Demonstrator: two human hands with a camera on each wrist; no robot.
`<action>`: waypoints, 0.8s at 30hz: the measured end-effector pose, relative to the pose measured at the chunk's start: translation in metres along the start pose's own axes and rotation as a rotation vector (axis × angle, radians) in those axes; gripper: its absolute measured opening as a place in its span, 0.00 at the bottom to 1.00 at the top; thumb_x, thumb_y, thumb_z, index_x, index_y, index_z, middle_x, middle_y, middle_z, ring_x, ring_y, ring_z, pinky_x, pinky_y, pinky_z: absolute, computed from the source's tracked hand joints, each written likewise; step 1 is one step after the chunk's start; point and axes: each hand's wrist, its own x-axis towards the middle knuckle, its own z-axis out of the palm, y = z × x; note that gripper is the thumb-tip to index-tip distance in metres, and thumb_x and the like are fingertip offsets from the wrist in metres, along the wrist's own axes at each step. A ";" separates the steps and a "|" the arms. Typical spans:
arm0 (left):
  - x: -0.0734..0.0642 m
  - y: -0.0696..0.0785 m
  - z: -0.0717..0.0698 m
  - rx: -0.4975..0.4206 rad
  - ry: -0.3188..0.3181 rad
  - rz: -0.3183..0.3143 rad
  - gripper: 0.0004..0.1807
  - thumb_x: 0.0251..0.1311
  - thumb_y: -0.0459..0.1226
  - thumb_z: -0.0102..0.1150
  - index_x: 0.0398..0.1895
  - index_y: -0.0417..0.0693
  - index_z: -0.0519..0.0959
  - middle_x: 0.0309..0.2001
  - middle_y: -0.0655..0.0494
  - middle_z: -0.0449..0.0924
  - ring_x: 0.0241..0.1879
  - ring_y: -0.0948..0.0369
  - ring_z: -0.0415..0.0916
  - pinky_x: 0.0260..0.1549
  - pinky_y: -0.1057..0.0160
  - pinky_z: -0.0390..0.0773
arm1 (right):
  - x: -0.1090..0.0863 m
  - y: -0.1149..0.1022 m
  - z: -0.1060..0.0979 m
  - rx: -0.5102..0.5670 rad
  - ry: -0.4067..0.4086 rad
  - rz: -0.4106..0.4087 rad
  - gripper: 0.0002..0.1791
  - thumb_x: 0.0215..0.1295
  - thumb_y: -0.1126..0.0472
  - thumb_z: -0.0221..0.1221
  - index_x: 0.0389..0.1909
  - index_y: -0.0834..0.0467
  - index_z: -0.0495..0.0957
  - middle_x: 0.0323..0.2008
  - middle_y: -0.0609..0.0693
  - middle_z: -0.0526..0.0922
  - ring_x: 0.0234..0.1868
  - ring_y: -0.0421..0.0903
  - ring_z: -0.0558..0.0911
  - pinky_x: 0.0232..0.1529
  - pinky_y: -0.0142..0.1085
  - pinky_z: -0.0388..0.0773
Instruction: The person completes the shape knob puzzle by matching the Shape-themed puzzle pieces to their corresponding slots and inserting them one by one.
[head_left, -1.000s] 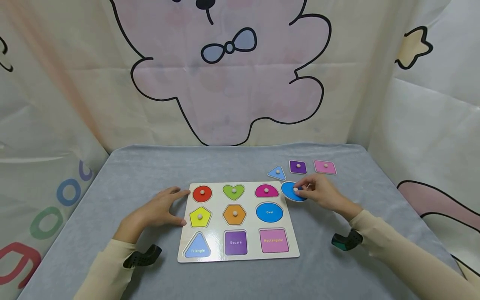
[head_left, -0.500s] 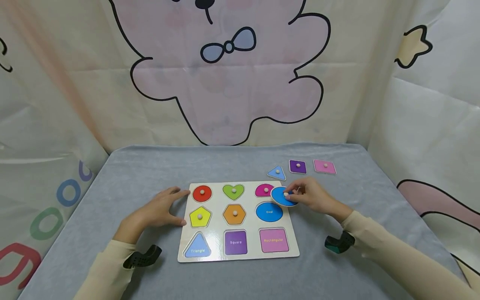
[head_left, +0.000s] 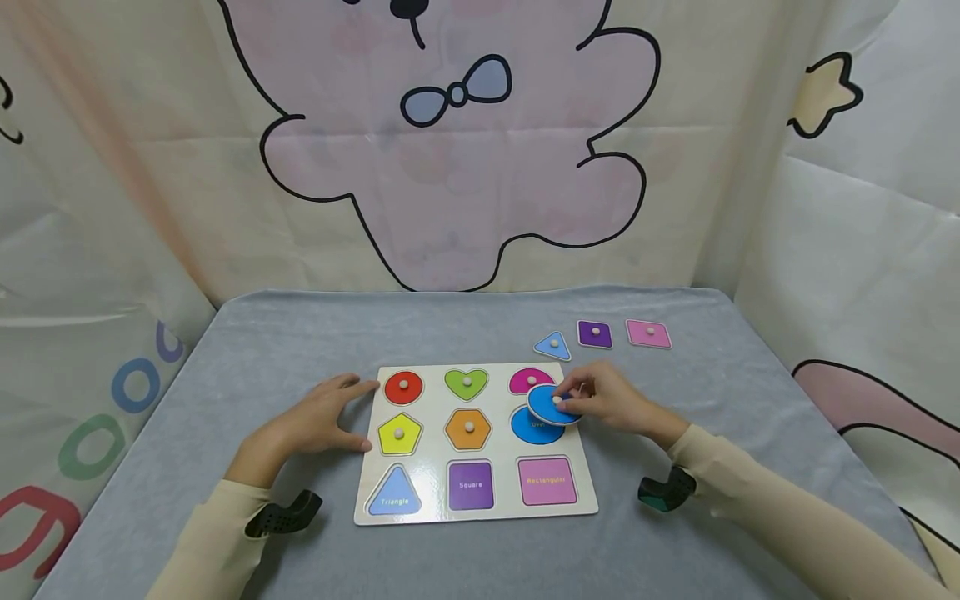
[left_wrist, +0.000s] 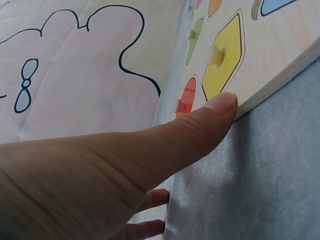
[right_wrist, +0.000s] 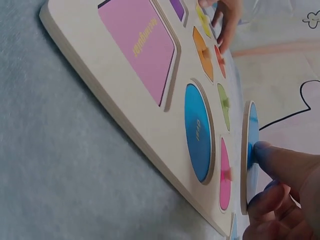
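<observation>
My right hand point(head_left: 611, 403) pinches the small knob of a blue oval puzzle piece point(head_left: 543, 407). In the right wrist view the oval piece point(right_wrist: 251, 150) is raised above the wooden puzzle board point(right_wrist: 145, 127), beside the blue oval recess point(right_wrist: 198, 132). From the head view it overlaps that recess and part of the magenta half-circle piece point(head_left: 522, 379). My left hand point(head_left: 318, 418) rests with fingers spread at the left edge of the puzzle board point(head_left: 435, 492). Its thumb point(left_wrist: 220, 107) touches the board edge near the yellow pentagon piece point(left_wrist: 227, 60).
Behind the board lie a blue triangle piece point(head_left: 553, 346), a purple square piece point(head_left: 595, 334) and a pink rectangle piece point(head_left: 648, 333). Triangle point(head_left: 396, 493), square point(head_left: 471, 486) and rectangular point(head_left: 547, 481) recesses line the near row. A red circle point(head_left: 403, 387), green heart point(head_left: 467, 384) and orange hexagon point(head_left: 468, 429) sit in the board.
My right hand has carried the oval piece left and toward me, from beyond the board's far right corner to over the oval recess. The left hand has stayed in place.
</observation>
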 end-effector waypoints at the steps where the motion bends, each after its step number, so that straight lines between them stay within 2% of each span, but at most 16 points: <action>1: 0.000 0.000 0.000 0.000 0.000 0.000 0.52 0.45 0.52 0.79 0.75 0.50 0.67 0.73 0.31 0.61 0.72 0.32 0.57 0.66 0.28 0.64 | 0.000 -0.001 0.001 0.007 -0.005 -0.003 0.07 0.63 0.65 0.68 0.40 0.64 0.87 0.24 0.50 0.76 0.26 0.40 0.71 0.23 0.27 0.69; 6: 0.000 0.001 0.000 -0.003 0.001 0.001 0.52 0.45 0.52 0.79 0.75 0.51 0.67 0.74 0.32 0.61 0.72 0.32 0.57 0.66 0.28 0.64 | 0.002 0.000 0.007 0.019 -0.017 -0.005 0.07 0.62 0.65 0.69 0.39 0.63 0.87 0.25 0.51 0.79 0.27 0.41 0.72 0.24 0.27 0.72; 15: -0.001 0.000 -0.001 -0.001 -0.005 0.001 0.52 0.45 0.52 0.79 0.75 0.50 0.66 0.74 0.31 0.60 0.72 0.32 0.56 0.66 0.27 0.63 | 0.006 0.004 0.016 0.025 -0.051 0.002 0.05 0.62 0.64 0.69 0.37 0.61 0.87 0.22 0.46 0.72 0.27 0.40 0.71 0.25 0.27 0.70; 24: 0.000 0.001 -0.001 -0.005 -0.001 -0.001 0.52 0.45 0.52 0.79 0.75 0.51 0.66 0.74 0.32 0.60 0.72 0.32 0.56 0.66 0.28 0.63 | 0.008 0.001 0.024 0.055 -0.073 0.033 0.06 0.63 0.62 0.69 0.37 0.60 0.87 0.23 0.46 0.72 0.26 0.41 0.72 0.23 0.27 0.68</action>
